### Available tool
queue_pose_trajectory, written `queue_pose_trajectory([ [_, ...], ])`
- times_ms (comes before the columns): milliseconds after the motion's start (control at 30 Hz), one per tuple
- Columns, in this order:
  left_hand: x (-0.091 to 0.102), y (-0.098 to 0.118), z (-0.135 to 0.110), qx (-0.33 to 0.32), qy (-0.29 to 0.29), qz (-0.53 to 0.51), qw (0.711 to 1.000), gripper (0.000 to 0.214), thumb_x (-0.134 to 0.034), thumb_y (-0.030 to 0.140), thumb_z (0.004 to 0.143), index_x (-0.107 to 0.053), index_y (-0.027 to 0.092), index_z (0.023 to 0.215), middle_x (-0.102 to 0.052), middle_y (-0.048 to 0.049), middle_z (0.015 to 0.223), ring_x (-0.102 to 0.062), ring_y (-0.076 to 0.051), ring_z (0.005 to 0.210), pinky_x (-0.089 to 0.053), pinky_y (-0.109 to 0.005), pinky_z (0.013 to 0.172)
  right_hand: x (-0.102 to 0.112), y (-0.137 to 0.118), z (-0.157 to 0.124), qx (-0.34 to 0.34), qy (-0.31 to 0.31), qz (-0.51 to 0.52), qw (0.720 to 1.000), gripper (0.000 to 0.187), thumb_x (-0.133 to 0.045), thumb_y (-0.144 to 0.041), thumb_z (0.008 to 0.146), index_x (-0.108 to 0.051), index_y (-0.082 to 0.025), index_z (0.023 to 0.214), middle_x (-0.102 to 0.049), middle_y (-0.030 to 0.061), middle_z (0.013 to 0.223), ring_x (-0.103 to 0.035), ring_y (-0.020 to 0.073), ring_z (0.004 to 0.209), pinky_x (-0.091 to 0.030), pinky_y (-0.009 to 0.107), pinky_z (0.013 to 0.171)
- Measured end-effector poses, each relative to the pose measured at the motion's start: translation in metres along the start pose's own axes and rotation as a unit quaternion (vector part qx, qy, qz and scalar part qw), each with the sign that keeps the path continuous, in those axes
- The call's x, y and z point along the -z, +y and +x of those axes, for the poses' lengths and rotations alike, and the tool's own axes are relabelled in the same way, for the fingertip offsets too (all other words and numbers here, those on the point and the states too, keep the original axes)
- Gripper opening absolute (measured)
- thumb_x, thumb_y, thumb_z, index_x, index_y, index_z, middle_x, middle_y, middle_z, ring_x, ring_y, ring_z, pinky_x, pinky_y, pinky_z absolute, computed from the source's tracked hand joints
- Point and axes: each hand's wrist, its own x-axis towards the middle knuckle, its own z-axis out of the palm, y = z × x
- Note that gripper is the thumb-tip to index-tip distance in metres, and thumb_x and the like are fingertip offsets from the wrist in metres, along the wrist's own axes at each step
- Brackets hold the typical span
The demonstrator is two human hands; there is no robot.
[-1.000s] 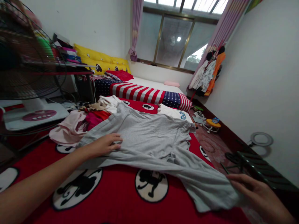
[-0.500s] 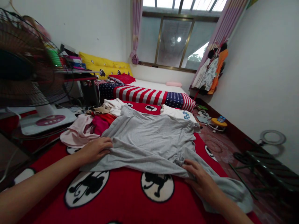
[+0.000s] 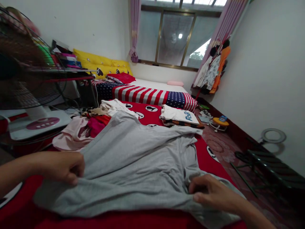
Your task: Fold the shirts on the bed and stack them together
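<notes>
We looked from the head, close over the red surface, forward and down past its far edge toward the window.

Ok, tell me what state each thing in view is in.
Grey garment: spread out, wrinkled
Left grip: closed on the garment's near part
Right grip: pinching the same garment
Red blanket: spread beneath
Loose clothes: crumpled in a heap
White garment: folded flat, blue lettering showing
Left curtain: gathered and tied
Ring lamp: apparently unlit
Fan: upright; whether spinning, unclear
</notes>
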Motion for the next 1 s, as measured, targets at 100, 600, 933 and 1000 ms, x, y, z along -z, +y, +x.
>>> queue_pose_trajectory([
  [100,0.007,0.031,0.013,-0.029,-0.075,0.031,0.996,0.032,-0.058,0.032,0.070,-0.075,0.021,0.094,-0.073,-0.0042,0.084,-0.066,-0.022,0.076,-0.047,-0.026,0.064,0.012,0.023,0.013,-0.051,0.004,0.082,0.995,0.034,-0.054,-0.047,0.085,-0.069,-0.017,0.077,-0.065,0.0028,0.069,-0.060,0.0160,0.064,-0.044,0.024,0.058],
  [600,-0.016,0.057,0.170,-0.142,0.174,0.153,0.962,0.053,-0.039,0.042,0.095,-0.045,0.016,0.141,-0.038,-0.0184,0.149,-0.036,-0.032,0.136,-0.029,-0.046,0.110,0.044,0.104,-0.006,-0.102,0.208,-0.067,0.970,0.024,-0.055,-0.040,0.079,-0.066,-0.019,0.080,-0.066,0.0063,0.079,-0.061,0.0202,0.073,-0.046,0.030,0.066],
  [933,0.004,0.082,0.187,-0.122,0.318,0.194,0.920,0.033,-0.043,0.022,0.087,-0.067,0.019,0.110,-0.063,-0.0120,0.118,-0.057,-0.028,0.112,-0.040,-0.041,0.098,0.046,0.104,0.007,-0.112,0.294,-0.159,0.936,0.026,-0.050,-0.035,0.079,-0.068,-0.021,0.090,-0.065,0.0076,0.098,-0.062,0.0201,0.079,-0.048,0.032,0.072],
  [1000,0.016,0.086,0.196,-0.129,0.370,0.220,0.893,0.040,-0.046,0.013,0.082,-0.062,0.018,0.119,-0.056,-0.0140,0.131,-0.046,-0.030,0.126,-0.028,-0.048,0.108,0.043,0.089,0.029,-0.083,0.269,-0.142,0.949,0.024,-0.050,-0.035,0.080,-0.068,-0.021,0.090,-0.065,0.0067,0.096,-0.062,0.0184,0.077,-0.048,0.031,0.071],
])
